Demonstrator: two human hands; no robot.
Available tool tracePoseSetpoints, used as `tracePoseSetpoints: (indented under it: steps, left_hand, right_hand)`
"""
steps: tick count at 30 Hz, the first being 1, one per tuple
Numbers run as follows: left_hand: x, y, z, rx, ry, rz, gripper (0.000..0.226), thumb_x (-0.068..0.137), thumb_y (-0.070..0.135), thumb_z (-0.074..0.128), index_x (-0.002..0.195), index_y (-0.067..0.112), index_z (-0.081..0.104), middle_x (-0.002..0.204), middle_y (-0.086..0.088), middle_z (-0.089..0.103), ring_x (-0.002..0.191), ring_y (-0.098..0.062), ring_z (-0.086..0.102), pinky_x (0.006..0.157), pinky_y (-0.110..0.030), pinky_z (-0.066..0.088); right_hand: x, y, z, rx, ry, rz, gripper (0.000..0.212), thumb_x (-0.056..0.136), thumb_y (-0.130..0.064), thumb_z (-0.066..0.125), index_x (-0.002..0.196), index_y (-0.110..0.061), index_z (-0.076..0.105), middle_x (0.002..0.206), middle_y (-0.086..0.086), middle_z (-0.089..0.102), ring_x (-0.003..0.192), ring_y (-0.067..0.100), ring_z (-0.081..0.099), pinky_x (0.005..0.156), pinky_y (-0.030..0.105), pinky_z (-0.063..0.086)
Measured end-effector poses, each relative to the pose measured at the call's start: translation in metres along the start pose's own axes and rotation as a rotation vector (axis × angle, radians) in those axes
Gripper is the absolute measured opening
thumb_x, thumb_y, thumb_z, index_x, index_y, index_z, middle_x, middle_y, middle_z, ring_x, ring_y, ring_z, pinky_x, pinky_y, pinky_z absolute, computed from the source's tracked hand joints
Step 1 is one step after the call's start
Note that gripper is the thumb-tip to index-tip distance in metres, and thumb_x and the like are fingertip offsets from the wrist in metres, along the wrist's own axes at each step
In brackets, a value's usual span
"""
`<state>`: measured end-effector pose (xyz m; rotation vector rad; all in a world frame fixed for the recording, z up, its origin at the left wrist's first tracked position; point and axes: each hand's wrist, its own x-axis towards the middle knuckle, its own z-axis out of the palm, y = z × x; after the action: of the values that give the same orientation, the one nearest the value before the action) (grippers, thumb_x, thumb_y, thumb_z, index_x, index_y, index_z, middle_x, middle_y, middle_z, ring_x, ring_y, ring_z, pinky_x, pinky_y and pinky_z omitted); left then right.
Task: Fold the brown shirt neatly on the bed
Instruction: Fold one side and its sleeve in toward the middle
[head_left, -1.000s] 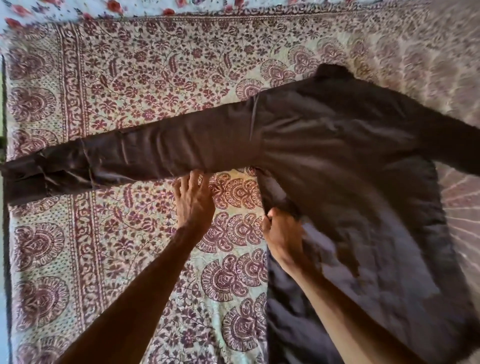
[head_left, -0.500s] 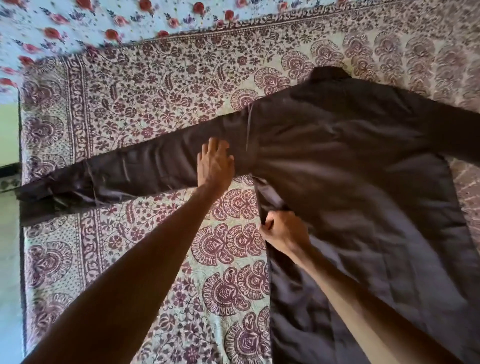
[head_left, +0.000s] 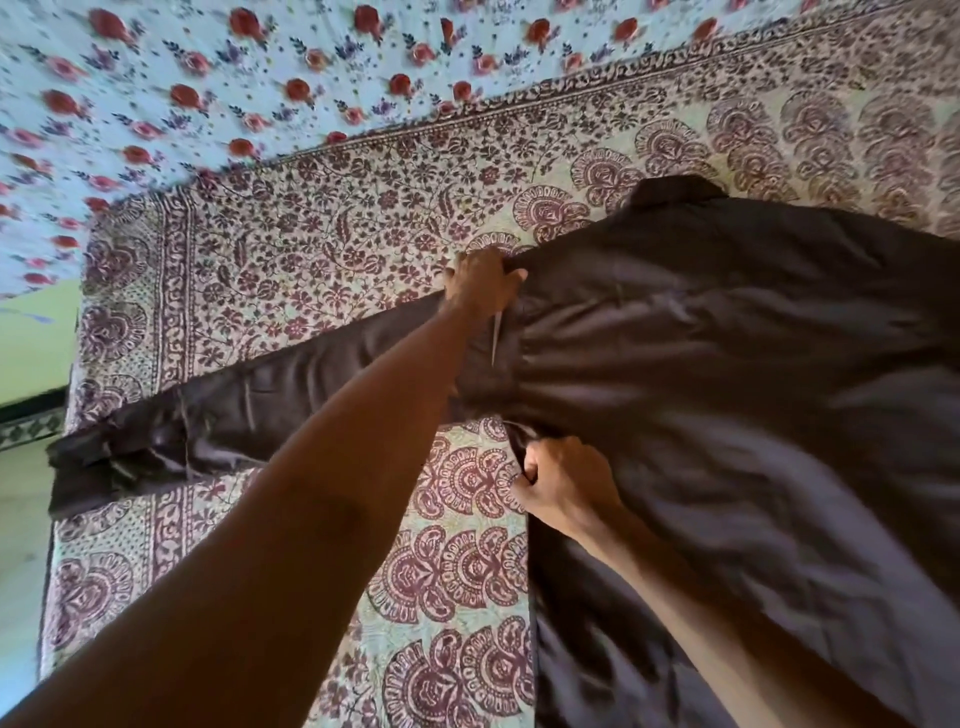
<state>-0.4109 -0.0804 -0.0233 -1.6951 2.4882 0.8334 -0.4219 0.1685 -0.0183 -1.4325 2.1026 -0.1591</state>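
Evidently no fold is made yet: the brown shirt (head_left: 727, 364) lies spread flat on the bed (head_left: 311, 249), one sleeve (head_left: 260, 405) stretched to its left edge. Our left hand (head_left: 480, 286) grasps the shoulder, our right hand (head_left: 563, 480) pinches the side seam; every fold remains.

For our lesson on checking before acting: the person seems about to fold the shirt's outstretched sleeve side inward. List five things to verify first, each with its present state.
1. The left hand grips the brown shirt at the shoulder: ok.
2. The right hand grips the side edge below the armpit: ok.
3. The long sleeve lies stretched out on the printed bedsheet: ok, though the cuff end is crumpled.
4. Shirt body smooth: not ok, wrinkles fan out from the armpit.
5. Other sleeve laid out: cannot tell, cut off by the frame edge.
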Motion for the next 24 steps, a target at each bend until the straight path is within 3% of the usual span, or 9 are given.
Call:
tracePoseSetpoints:
  steps: [4,7,9,12,17,20,24]
  left_hand:
    - [0.009,0.011,-0.008,-0.140,0.001,-0.046,0.041,0.087,0.046,0.060,0.110,0.013,0.066,0.106,-0.016,0.068,0.104,-0.033,0.063,0.087,-0.036,0.051]
    - [0.012,0.014,-0.017,-0.277,-0.020,-0.044,0.031,0.090,0.035,0.063,0.098,0.005,0.067,0.082,-0.013,0.064,0.094,-0.034,0.065,0.066,-0.028,0.044]
    - [0.009,0.037,-0.020,-0.330,-0.042,-0.033,0.030,0.090,0.034,0.063,0.097,0.005,0.068,0.078,-0.008,0.058,0.082,-0.028,0.062,0.058,-0.025,0.038]
    - [0.006,0.084,-0.015,-0.396,-0.068,-0.024,0.036,0.090,0.034,0.064,0.103,0.000,0.067,0.086,-0.010,0.057,0.081,-0.020,0.055,0.066,-0.024,0.038]
    - [0.001,0.147,0.011,-0.404,-0.087,-0.003,0.043,0.088,0.035,0.066,0.112,-0.001,0.066,0.107,-0.017,0.067,0.102,-0.028,0.063,0.079,-0.026,0.048]
    - [-0.003,0.173,0.028,-0.407,-0.071,0.009,0.043,0.087,0.036,0.066,0.114,0.003,0.067,0.114,-0.017,0.067,0.108,-0.030,0.062,0.093,-0.034,0.050]
    - [-0.007,0.205,0.047,-0.411,-0.131,0.072,0.026,0.090,0.034,0.063,0.088,0.008,0.065,0.087,-0.011,0.061,0.088,-0.027,0.062,0.075,-0.029,0.046]
  right_hand:
    - [-0.011,0.011,-0.007,0.262,0.017,0.104,0.019,0.071,-0.033,0.064,0.069,-0.014,0.062,0.062,-0.001,0.066,0.062,0.019,0.063,0.058,0.030,0.049]
    - [-0.022,0.016,-0.009,0.398,0.034,0.153,0.021,0.071,-0.036,0.064,0.066,-0.017,0.057,0.058,-0.003,0.064,0.059,0.016,0.063,0.056,0.032,0.051]
    - [-0.033,0.030,-0.018,0.471,0.059,0.185,0.023,0.070,-0.038,0.063,0.065,-0.017,0.055,0.058,-0.003,0.066,0.057,0.013,0.064,0.055,0.033,0.052]
    - [-0.047,0.056,-0.035,0.558,0.075,0.251,0.021,0.075,-0.033,0.065,0.067,-0.016,0.055,0.058,-0.001,0.067,0.053,0.010,0.065,0.052,0.031,0.049]
    - [-0.071,0.104,-0.056,0.627,0.138,0.290,0.020,0.085,-0.024,0.063,0.070,-0.019,0.052,0.060,0.000,0.067,0.050,0.012,0.064,0.047,0.029,0.047]
    - [-0.078,0.136,-0.061,0.589,0.206,0.365,0.015,0.091,-0.026,0.059,0.079,-0.022,0.051,0.070,0.002,0.069,0.060,0.017,0.066,0.053,0.029,0.046]
    - [-0.083,0.170,-0.058,0.520,0.246,0.440,0.010,0.096,-0.023,0.053,0.096,-0.014,0.055,0.086,0.014,0.070,0.084,0.036,0.066,0.067,0.037,0.047]
